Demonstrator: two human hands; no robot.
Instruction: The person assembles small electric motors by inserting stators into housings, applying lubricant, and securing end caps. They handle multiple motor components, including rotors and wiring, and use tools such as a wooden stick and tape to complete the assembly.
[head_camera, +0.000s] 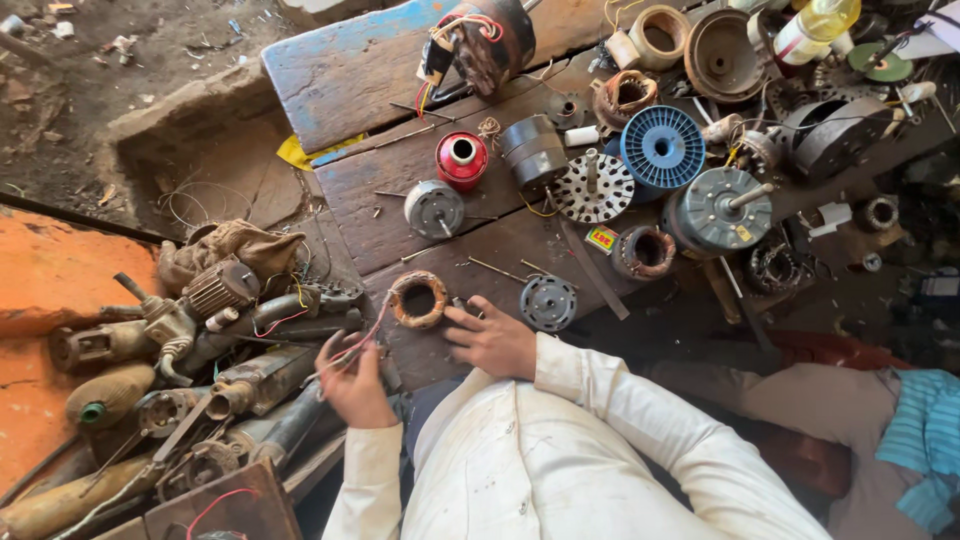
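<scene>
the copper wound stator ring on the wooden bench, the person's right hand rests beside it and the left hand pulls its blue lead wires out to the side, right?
Not quite. The head view shows the lead wires are red and pinkish, not blue. The rest holds: the copper wound stator ring lies on the worn wooden bench, the right hand rests beside it, and the left hand pulls the wires out to the side.

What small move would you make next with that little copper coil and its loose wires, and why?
Probably draw the wires taut with the left hand. It already pinches their free ends, they run slack to the coil, and the right hand rests beside the coil, ready to steady it.
</scene>
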